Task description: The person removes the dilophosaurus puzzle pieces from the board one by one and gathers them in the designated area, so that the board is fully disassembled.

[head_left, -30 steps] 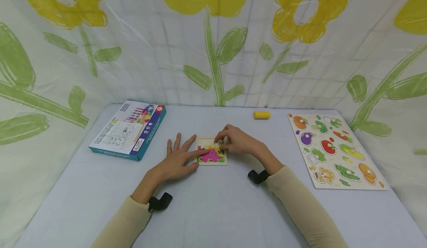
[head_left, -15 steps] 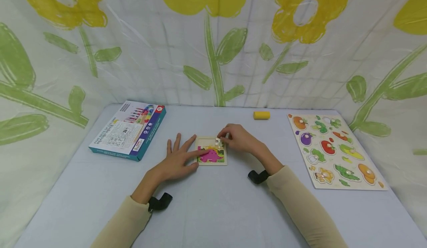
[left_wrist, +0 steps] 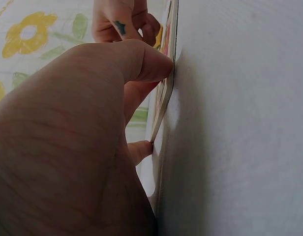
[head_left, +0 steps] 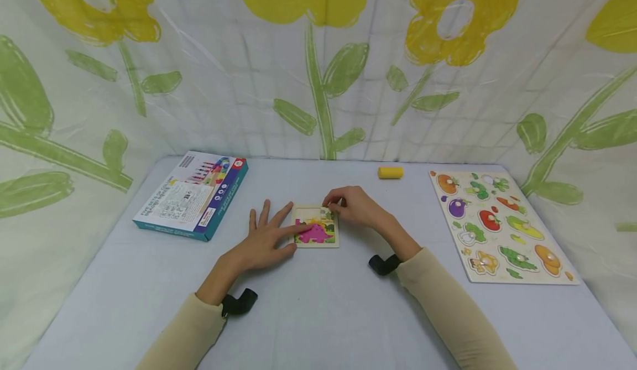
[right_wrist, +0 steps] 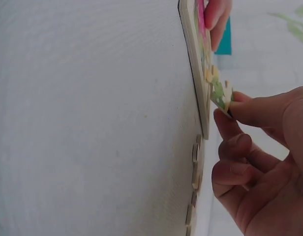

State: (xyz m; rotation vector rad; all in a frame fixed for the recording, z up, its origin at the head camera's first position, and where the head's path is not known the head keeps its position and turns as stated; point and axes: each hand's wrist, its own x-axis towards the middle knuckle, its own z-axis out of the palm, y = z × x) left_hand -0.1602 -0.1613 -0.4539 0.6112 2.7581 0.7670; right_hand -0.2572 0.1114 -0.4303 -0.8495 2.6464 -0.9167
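Note:
A small wooden puzzle tray (head_left: 301, 210) with a pink dinosaur picture (head_left: 315, 234) lies flat on the table in the head view. My left hand (head_left: 264, 244) is spread beside it, the index finger straight across the dinosaur and the thumb at the tray's left edge. With thumb and index finger, my right hand (head_left: 354, 207) pinches a green and cream jigsaw piece (right_wrist: 220, 93). This piece is tilted over the tray's upper right part. In the right wrist view its lower end is close over the tray (right_wrist: 202, 98). The other right fingers are curled in.
Several thin wooden pieces (right_wrist: 196, 169) lie on the table past the tray in the right wrist view. A flat box (head_left: 191, 196) lies at left, a yellow cylinder (head_left: 390, 172) at the back, and a vegetable peg puzzle board (head_left: 502, 226) at right.
My right hand has shifted slightly right from over the tray's upper right corner, and the piece in its fingers has changed tilt. The left hand stays where it was.

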